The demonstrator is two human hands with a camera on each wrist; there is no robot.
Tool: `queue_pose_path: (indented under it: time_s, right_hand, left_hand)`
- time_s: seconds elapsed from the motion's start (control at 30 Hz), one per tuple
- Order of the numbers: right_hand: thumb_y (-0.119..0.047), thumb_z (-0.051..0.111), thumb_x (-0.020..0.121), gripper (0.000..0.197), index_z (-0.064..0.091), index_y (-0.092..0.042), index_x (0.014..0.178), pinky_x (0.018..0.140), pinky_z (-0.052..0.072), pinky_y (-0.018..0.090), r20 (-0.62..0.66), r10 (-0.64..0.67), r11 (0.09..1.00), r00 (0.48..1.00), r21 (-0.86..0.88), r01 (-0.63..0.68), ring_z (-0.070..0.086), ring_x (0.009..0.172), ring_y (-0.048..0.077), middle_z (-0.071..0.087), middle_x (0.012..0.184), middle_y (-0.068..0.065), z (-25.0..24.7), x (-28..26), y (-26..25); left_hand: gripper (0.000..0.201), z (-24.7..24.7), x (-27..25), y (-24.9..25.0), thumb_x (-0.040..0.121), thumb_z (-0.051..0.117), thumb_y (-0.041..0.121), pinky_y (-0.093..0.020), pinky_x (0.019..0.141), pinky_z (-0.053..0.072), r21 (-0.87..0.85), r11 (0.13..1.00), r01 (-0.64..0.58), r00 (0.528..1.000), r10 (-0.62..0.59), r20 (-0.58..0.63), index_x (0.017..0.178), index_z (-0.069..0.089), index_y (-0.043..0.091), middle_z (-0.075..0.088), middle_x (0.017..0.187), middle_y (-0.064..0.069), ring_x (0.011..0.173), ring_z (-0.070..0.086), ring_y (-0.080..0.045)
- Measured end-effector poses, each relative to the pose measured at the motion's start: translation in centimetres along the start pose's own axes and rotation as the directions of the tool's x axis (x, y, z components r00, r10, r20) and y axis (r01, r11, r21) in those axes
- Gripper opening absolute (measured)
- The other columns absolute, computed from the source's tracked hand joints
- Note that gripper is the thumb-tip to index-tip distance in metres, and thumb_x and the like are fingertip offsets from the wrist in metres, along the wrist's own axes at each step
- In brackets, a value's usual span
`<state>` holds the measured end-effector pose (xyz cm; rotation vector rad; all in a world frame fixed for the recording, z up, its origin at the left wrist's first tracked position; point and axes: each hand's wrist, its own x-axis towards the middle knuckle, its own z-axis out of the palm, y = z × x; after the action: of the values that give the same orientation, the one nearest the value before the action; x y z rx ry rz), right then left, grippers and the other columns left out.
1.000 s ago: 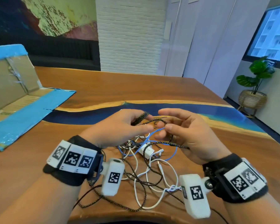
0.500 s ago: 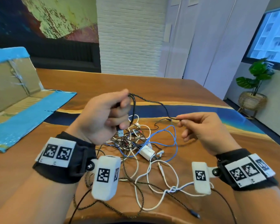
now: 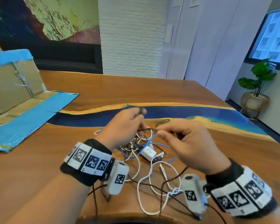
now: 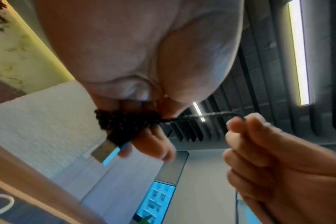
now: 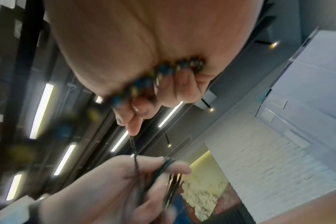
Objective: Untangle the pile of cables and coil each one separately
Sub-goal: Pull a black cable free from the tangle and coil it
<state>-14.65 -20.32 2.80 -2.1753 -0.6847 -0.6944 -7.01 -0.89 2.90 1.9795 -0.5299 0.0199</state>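
Note:
A tangle of cables point(image 3: 145, 149) lies on the wooden table: a black braided cable point(image 3: 157, 188), white cables point(image 3: 152, 173), a thin blue cable point(image 3: 160, 144) and a white adapter block point(image 3: 148, 153). My left hand point(image 3: 128, 125) grips several gathered loops of the black braided cable point(image 4: 125, 122), its USB plug point(image 4: 104, 150) sticking out below the fingers. My right hand point(image 3: 184, 141) pinches the same black cable point(image 5: 133, 145) just right of the left hand, a short taut stretch running between them. Both hands hover above the tangle.
A flattened cardboard box with blue tape point(image 3: 21, 101) lies at the table's left. The table point(image 3: 103, 88) has a blue resin band point(image 3: 176, 110) across the middle. Loose cable loops reach the table's front edge point(image 3: 152, 212) between my wrists. A potted plant point(image 3: 257, 88) stands at far right.
My hands, spread apart with the black cable stretched between them half a second ago, have come together. The left hand has dropped lower, with more cable loops gathered in it.

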Motion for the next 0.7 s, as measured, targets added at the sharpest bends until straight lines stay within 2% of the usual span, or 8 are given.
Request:
queue_pose_path:
  time_s: [0.13,0.23,0.33,0.43,0.5,0.57,0.63,0.7]
  right_hand:
    - [-0.015,0.077,0.088,0.015,0.077,-0.027,0.080,0.067,0.055,0.026,-0.122,0.175,0.982,0.977,0.095,-0.164,0.069,0.072,0.008,0.076,0.078,-0.011,-1.7,1.3,2.1]
    - [-0.015,0.076,0.088,0.014,0.079,-0.027,0.081,0.067,0.051,0.020,-0.123,0.288,0.934,0.950,0.256,-0.250,0.067,0.070,0.004,0.077,0.077,-0.008,-1.1,1.6,2.6]
    - [-0.011,0.066,0.097,0.022,0.078,-0.028,0.101,0.056,0.044,0.016,-0.061,0.368,0.882,0.928,0.340,-0.327,0.055,0.058,0.001,0.070,0.068,-0.011,0.6,1.5,2.5]
    - [-0.004,0.053,0.103,0.034,0.073,-0.029,0.114,0.039,0.039,0.020,0.148,0.438,0.805,0.887,0.375,-0.461,0.043,0.042,0.011,0.057,0.065,-0.004,2.7,0.8,1.8]
    - [-0.004,0.050,0.104,0.033,0.068,-0.020,0.127,0.037,0.043,0.024,0.329,0.435,0.778,0.838,0.330,-0.534,0.045,0.038,0.020,0.058,0.073,0.004,3.7,0.1,1.0]
    - [-0.007,0.054,0.103,0.032,0.066,-0.016,0.130,0.038,0.044,0.024,0.446,0.408,0.791,0.797,0.263,-0.553,0.047,0.035,0.017,0.061,0.074,0.004,4.0,-0.5,0.2]
    - [-0.008,0.058,0.101,0.023,0.071,-0.009,0.119,0.036,0.040,0.022,0.450,0.372,0.817,0.811,0.257,-0.517,0.045,0.035,0.010,0.062,0.069,0.003,3.5,-0.4,-0.6]
    - [-0.004,0.060,0.099,0.015,0.075,0.001,0.102,0.037,0.037,0.017,0.326,0.347,0.832,0.879,0.326,-0.450,0.045,0.037,0.004,0.061,0.063,0.002,2.2,0.4,-1.0]
  left_hand:
    - [0.067,0.0,-1.3,0.8,0.108,0.036,0.045,-0.028,0.056,0.042,-0.235,0.963,0.133,0.935,-0.043,0.353,0.095,0.067,-0.013,0.040,0.045,0.000,0.043,0.036,-0.016]
    - [0.046,-0.4,-1.5,1.1,0.100,0.047,0.036,-0.026,0.049,0.036,-0.601,0.767,0.225,0.886,0.096,0.454,0.080,0.066,0.000,0.023,0.045,0.008,0.041,0.017,-0.012]
    - [0.034,-0.1,-1.5,1.3,0.100,0.044,0.026,-0.023,0.054,0.046,-0.861,0.440,0.254,0.911,0.191,0.366,0.096,0.072,0.007,0.028,0.050,0.008,0.040,0.021,-0.009]
    - [0.041,0.5,-1.2,1.9,0.100,0.040,0.018,-0.027,0.080,0.057,-0.962,0.252,0.100,0.978,0.151,0.142,0.132,0.057,-0.002,0.062,0.075,0.002,0.061,0.057,-0.011]
    - [0.038,0.8,-0.7,2.1,0.105,0.038,0.013,-0.033,0.090,0.058,-0.935,0.353,-0.023,0.996,0.084,0.008,0.139,0.049,0.000,0.074,0.103,-0.009,0.091,0.072,-0.022]
    - [0.028,0.8,-0.5,2.2,0.108,0.038,0.008,-0.035,0.095,0.054,-0.758,0.646,-0.084,0.996,0.032,-0.083,0.134,0.050,0.012,0.075,0.113,-0.013,0.109,0.071,-0.026]
    - [0.020,1.0,-0.5,1.9,0.108,0.044,0.013,-0.025,0.089,0.053,-0.384,0.921,-0.068,0.994,0.032,-0.101,0.121,0.057,0.019,0.076,0.106,-0.008,0.103,0.071,-0.024]
    - [0.026,0.9,-0.7,1.4,0.106,0.048,0.030,-0.034,0.073,0.055,-0.127,0.992,-0.026,0.999,0.029,0.025,0.109,0.066,0.012,0.074,0.082,-0.006,0.075,0.068,-0.023]
